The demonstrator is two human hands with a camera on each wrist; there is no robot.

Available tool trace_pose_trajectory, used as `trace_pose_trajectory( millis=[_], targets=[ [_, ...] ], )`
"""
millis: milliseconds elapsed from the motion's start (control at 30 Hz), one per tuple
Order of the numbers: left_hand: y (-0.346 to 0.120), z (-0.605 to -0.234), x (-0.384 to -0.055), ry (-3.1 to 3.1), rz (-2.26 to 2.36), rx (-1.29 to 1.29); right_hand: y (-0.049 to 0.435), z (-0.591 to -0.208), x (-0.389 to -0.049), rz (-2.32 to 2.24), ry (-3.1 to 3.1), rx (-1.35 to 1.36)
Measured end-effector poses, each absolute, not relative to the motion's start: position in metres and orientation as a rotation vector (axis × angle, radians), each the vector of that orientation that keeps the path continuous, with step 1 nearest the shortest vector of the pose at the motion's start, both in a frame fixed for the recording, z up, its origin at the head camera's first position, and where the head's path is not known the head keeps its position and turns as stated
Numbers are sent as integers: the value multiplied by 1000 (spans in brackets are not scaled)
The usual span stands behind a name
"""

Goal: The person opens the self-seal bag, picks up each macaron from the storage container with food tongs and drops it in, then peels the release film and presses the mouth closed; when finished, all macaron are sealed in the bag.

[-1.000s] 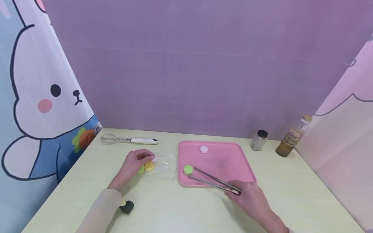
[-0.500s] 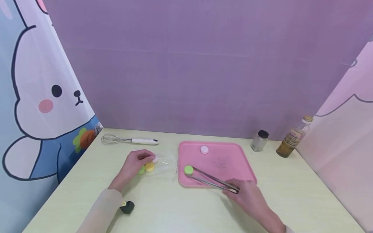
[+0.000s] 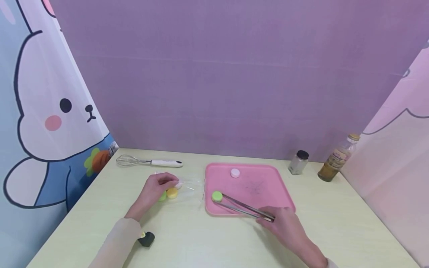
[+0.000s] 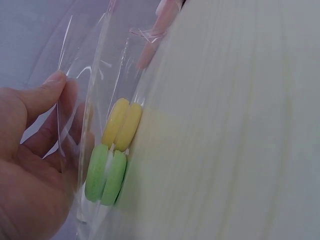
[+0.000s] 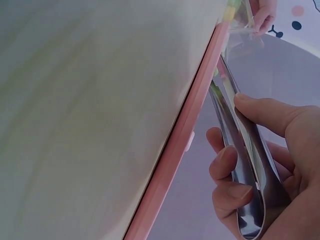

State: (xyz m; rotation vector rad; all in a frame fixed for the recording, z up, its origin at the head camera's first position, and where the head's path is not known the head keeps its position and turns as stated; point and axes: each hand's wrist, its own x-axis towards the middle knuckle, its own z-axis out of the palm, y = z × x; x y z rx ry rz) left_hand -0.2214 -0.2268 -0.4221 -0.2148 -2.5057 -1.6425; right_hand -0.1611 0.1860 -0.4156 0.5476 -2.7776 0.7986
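My left hand (image 3: 155, 190) pinches the upper layer of a clear plastic bag (image 3: 191, 182) lying on the table. Inside the bag are a yellow macaron (image 4: 121, 125) and a green one, side by side in the left wrist view; a pale pink one shows by the fingertips in the head view. Metal tongs (image 3: 248, 209) are gripped in my right hand (image 3: 285, 225), thumb on one arm and fingers curled round the other. Their tips lie on either side of a green macaron (image 3: 217, 196) at the left of the pink tray (image 3: 268, 182). Whether they squeeze it is unclear.
A pale pink macaron (image 3: 235, 173) sits near the tray's back edge. Behind the bag lies a whisk (image 3: 165, 163). A black-capped jar (image 3: 298, 163) and a corked bottle (image 3: 335, 162) stand back right. A small black object (image 3: 146, 239) lies beside my left sleeve.
My right hand and the tongs have shifted slightly left, the tips further round the green macaron. My left hand stays on the bag.
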Motion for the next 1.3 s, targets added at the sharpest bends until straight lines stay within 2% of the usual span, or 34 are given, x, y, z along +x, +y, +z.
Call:
trace_pose_trajectory(
  millis=[200,500,1300],
  targets=[
    [-230,-433,-228,-2498,-1659,-199,186,-416,-159,781,-2745,551],
    [-230,-431,-225,-2495,-1659,-210,184,-415,-158,781,-2726,529],
    [-228,-436,-228,-2525,-1580,-266,145,-406,-171,666,-2668,742]
  ],
)
